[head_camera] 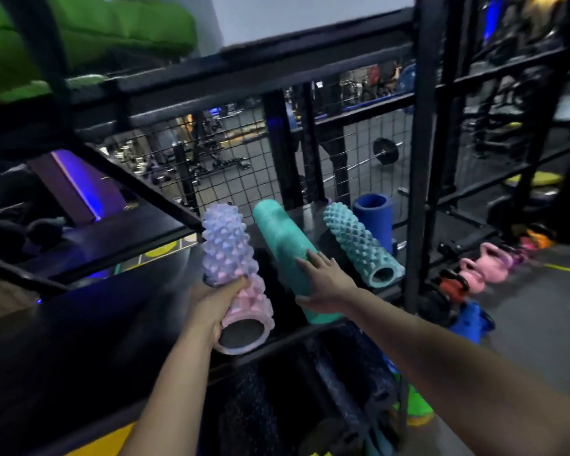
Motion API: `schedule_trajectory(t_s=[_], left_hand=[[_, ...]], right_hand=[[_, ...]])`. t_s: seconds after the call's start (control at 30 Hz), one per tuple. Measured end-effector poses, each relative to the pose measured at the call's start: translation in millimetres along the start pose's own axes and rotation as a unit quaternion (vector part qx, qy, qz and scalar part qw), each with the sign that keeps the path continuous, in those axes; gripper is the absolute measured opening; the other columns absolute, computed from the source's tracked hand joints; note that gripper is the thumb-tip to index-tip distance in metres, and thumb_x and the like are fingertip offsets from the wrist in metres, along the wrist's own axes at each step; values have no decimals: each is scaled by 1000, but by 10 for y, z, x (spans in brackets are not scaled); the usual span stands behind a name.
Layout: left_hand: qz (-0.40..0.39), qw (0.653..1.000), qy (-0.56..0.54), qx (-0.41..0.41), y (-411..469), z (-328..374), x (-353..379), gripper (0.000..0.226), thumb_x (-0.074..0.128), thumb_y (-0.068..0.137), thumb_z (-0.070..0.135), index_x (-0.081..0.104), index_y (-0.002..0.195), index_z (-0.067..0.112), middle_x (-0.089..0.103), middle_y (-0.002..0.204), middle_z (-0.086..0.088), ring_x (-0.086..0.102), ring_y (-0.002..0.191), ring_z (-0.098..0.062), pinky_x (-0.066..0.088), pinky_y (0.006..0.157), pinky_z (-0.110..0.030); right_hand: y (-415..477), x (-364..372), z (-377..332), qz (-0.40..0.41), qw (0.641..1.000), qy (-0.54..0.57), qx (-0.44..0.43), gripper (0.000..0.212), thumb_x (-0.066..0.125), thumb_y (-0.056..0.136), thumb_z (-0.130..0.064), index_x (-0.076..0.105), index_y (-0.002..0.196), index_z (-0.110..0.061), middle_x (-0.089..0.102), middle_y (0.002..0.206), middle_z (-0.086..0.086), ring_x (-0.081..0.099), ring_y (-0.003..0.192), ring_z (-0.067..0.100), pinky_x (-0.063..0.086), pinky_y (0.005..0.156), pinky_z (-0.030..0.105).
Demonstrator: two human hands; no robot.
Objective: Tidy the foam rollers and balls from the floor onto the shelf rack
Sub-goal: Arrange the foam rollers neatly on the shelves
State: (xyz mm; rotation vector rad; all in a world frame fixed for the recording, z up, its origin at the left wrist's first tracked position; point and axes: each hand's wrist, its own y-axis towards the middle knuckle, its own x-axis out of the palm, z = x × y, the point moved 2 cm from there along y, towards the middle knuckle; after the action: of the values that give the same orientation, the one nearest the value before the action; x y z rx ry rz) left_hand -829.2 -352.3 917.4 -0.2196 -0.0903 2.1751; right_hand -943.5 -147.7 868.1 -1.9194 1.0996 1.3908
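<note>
Your left hand (218, 301) is clenched around the pink-and-lilac spiked roller (225, 245), fingers wrapped over its near third, just behind the open hollow end that faces you. The roller points away from you over the black shelf (119, 311), its near end past the front edge; the blur does not show whether its far end touches the board.

Your right hand (323, 278) is not clenched: the palm lies flat on the smooth teal roller (277, 229), fingers straight and spread, thumb stretched out toward the near end. That roller lies on the shelf just to the right of the pink one, running from near to far, its near end at the shelf's front edge.

Further right on the same shelf lies a spiked teal roller (356, 242), angled with its hollow end near and to the right, apart from your right hand. Behind it a blue roller (374, 216) stands upright at the far right corner (close against the black upright post (419, 192)). A wire mesh (244, 153) backs the shelf.

On the floor to the right of the rack sits a row of pink kettlebells (474, 274). Green mats (96, 31) lie on the tier above, at the far left.
</note>
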Motion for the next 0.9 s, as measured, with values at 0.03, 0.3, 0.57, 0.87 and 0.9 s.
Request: schedule_trajectory(t_s=[0.03,0.3,0.57,0.87,0.9], left_hand=[[-2,1000,17,8,8,-39,81,43,88,74,10,68,112,14,77,94,-10,73,77,-27,60,62,-33],[42,988,150,-7,382,-546,369,104,84,39,58,52,137,42,73,115,9,74,90,-16,62,84,-44],[97,974,202,-13,185,-340,455,103,76,38,64,50,136,48,70,120,9,68,103,-23,58,90,-44],[137,960,243,-36,107,-192,659,91,77,63,42,41,147,43,42,137,-10,54,114,-42,46,101,-50],[139,958,250,-37,118,-191,681,90,78,65,42,41,147,44,41,139,-10,53,117,-42,45,102,-50]], right_hand=[[8,-22,23,-7,1000,13,4,96,66,88,-56,13,162,-27,3,171,8,4,157,28,7,128,45],[62,9,78,-3,999,36,15,94,64,90,-56,13,163,-26,1,172,2,4,158,22,17,127,34],[141,27,-24,6,999,43,16,95,64,89,-59,10,163,-32,2,172,-3,7,158,21,22,125,35],[1,19,117,-4,993,115,19,91,65,90,-56,14,162,-38,4,171,-8,23,154,19,35,116,32],[10,21,165,-10,991,132,19,91,66,90,-56,14,162,-38,3,171,-9,26,153,19,36,114,31]])
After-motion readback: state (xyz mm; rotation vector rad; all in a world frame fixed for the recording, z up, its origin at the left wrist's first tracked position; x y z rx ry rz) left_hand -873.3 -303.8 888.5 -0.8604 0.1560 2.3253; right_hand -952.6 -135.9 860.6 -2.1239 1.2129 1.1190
